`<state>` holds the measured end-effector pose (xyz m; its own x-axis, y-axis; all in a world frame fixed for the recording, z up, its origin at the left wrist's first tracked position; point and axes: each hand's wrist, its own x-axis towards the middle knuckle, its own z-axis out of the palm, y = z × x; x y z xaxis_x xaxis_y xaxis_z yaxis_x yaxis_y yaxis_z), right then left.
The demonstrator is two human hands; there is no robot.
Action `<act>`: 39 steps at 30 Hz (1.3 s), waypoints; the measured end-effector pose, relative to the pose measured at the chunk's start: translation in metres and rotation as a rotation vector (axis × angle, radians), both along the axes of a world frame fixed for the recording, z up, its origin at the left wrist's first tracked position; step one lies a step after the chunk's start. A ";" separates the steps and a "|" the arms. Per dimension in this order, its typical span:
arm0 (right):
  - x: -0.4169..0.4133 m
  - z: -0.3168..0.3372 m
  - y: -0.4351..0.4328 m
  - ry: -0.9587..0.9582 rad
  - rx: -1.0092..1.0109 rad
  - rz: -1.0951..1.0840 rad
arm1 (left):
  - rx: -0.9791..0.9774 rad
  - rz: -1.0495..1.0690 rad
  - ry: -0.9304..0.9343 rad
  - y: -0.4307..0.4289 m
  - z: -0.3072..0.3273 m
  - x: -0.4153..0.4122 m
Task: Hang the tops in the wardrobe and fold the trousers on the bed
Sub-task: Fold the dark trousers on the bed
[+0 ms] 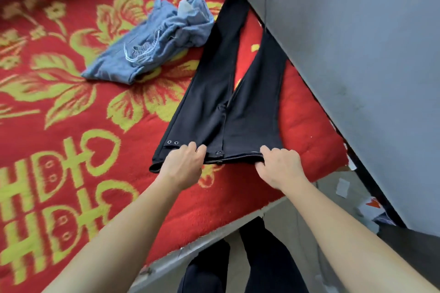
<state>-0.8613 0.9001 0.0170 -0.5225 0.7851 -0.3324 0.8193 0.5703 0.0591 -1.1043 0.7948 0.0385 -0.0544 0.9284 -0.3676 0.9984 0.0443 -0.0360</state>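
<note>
Black trousers [238, 93] lie spread on the bed [71, 126], which has a red cover with yellow flowers. Their waistband faces me and the two legs fan out toward the wall. My left hand [184, 166] grips the waistband at its left part, near the metal snaps. My right hand [278, 165] grips the waistband's right end, fingers curled under the fabric. A crumpled pair of light blue jeans [152, 43] lies on the bed to the left of the black trousers, apart from both hands.
A grey wall [357, 43] runs along the right side of the bed, close to the far trouser leg. The bed's front edge [214, 231] is just before my legs. Scraps of paper [342, 188] lie on the floor at right.
</note>
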 end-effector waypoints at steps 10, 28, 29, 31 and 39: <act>-0.080 0.283 0.012 0.329 0.433 0.150 | 0.390 0.264 0.104 -0.019 0.270 -0.083; -0.069 0.548 -0.098 0.744 0.940 0.341 | 1.132 0.219 0.654 -0.247 0.564 -0.052; -0.071 0.552 -0.108 0.742 0.942 0.346 | 1.126 0.220 0.667 -0.260 0.573 -0.054; -0.077 0.562 -0.127 0.719 0.953 0.378 | 1.129 0.219 0.690 -0.285 0.587 -0.060; -0.129 0.615 -0.206 0.689 1.010 0.365 | 1.186 0.385 0.711 -0.357 0.624 -0.107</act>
<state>-0.9904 0.6946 0.6319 -0.5856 0.3043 0.7513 0.6593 0.7180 0.2232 -1.2111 0.4379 0.6620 -0.2083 0.5470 0.8108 0.7037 0.6596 -0.2642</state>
